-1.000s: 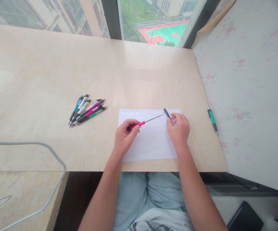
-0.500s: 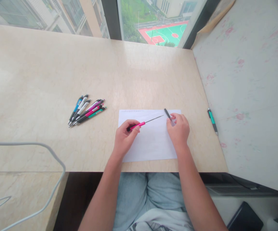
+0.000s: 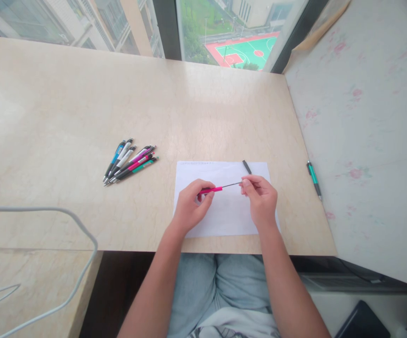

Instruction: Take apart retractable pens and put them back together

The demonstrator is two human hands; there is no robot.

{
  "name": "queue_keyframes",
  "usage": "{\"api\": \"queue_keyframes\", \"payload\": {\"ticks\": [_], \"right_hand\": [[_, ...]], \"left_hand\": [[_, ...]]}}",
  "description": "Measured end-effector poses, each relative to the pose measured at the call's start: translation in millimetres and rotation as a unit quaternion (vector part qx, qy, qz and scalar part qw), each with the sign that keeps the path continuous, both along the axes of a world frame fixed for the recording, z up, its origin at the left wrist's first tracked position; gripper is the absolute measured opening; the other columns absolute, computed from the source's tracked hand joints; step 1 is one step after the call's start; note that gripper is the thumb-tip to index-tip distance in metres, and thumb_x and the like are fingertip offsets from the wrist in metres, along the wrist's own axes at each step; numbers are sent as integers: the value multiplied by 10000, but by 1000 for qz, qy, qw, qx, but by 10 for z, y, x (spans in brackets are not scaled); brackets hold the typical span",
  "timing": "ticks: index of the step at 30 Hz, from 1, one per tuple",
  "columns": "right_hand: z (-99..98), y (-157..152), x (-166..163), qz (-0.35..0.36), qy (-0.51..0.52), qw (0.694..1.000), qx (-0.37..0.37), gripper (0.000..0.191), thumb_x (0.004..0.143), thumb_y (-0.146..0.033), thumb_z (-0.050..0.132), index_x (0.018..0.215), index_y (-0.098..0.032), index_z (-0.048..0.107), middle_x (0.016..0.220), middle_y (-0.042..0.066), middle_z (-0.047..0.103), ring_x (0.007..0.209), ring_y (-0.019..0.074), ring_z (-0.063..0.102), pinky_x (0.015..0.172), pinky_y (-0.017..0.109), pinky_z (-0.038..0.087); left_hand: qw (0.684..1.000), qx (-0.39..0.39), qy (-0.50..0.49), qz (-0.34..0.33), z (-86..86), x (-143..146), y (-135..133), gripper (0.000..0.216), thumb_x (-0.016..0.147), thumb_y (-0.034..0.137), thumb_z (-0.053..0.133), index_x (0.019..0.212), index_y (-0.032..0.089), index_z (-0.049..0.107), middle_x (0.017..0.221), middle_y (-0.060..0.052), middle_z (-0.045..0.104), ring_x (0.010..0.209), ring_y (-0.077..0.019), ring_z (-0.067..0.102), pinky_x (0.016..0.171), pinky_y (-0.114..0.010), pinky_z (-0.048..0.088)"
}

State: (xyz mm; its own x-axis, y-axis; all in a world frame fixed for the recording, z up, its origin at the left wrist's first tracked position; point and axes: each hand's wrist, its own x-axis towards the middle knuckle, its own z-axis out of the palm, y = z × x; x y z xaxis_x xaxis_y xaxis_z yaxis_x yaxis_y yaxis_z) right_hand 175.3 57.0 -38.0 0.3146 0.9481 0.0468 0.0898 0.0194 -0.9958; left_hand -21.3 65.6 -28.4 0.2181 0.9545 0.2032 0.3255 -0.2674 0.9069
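Observation:
My left hand (image 3: pixel 194 204) is closed around a pink pen barrel (image 3: pixel 215 190), held above a white sheet of paper (image 3: pixel 224 218). A thin dark refill (image 3: pixel 230 185) sticks out of the barrel toward the right. At the refill's far end, my right hand (image 3: pixel 262 197) is closed in a pinch with thumb and fingertips. Whether a small part such as a spring or tip sits between those fingers is hidden. Just beyond the right fingertips, a black tapered pen grip section (image 3: pixel 246 167) lies on the paper.
Several click pens (image 3: pixel 129 162) in blue, white, purple, pink and green lie in a fanned pile to the left. One green pen (image 3: pixel 314 180) rests by the wallpapered wall at right. A grey cable (image 3: pixel 83 230) loops over the desk's left front. Windows stand behind the desk.
My right hand has left the black grip section on the paper and moved to the refill's end. My left hand has shifted slightly right and down with the pink barrel.

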Motion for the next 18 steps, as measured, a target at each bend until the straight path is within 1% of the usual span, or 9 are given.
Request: {"api": "queue_keyframes", "payload": {"ticks": [3, 5, 7, 11, 15, 18], "right_hand": [[-42, -25, -20, 60, 64, 996, -10, 146, 835, -356, 723, 898, -227, 698, 710, -8, 684, 581, 125, 601, 559, 279, 501], [-43, -36, -36, 93, 87, 992, -19, 145, 831, -352, 728, 895, -226, 692, 714, -8, 691, 578, 123, 603, 560, 279, 507], [-22, -46, -54, 114, 88, 989, -33, 153, 832, -353, 727, 902, -221, 695, 721, -1, 700, 592, 129, 619, 578, 286, 524], [40, -72, -87, 140, 60, 987, -47, 142, 832, -345, 728, 897, -221, 701, 727, 1, 709, 630, 143, 656, 640, 310, 565], [76, -105, -89, 159, 23, 986, -38, 109, 830, -320, 734, 874, -226, 699, 757, -1, 711, 651, 147, 673, 667, 314, 577], [123, -119, -48, 174, -66, 982, -25, 82, 847, -298, 717, 893, -231, 707, 788, 7, 718, 706, 161, 678, 697, 322, 573]], "left_hand": [[999, 14, 30, -41, -16, 15, -13, 147, 918, 215, 567, 1015, 212, 677, 874, -41, 660, 687, -129, 562, 633, -265, 445], [998, 19, 39, -46, -35, 16, -18, 154, 917, 228, 585, 1032, 218, 686, 889, -41, 666, 688, -123, 565, 646, -261, 452], [998, 31, 42, -41, -54, 13, -19, 166, 914, 249, 607, 1052, 223, 696, 886, -40, 673, 677, -119, 564, 652, -258, 461], [995, 77, 60, -36, -91, 11, -16, 201, 901, 282, 645, 1080, 230, 719, 832, -36, 667, 660, -121, 577, 610, -245, 460], [986, 145, 76, -21, -125, 16, -10, 129, 899, 241, 644, 994, 218, 729, 811, -37, 668, 700, -132, 607, 629, -250, 477], [982, 170, 85, -19, -131, 12, -6, 101, 899, 205, 633, 954, 209, 718, 820, -39, 676, 721, -135, 618, 659, -261, 495]]}}
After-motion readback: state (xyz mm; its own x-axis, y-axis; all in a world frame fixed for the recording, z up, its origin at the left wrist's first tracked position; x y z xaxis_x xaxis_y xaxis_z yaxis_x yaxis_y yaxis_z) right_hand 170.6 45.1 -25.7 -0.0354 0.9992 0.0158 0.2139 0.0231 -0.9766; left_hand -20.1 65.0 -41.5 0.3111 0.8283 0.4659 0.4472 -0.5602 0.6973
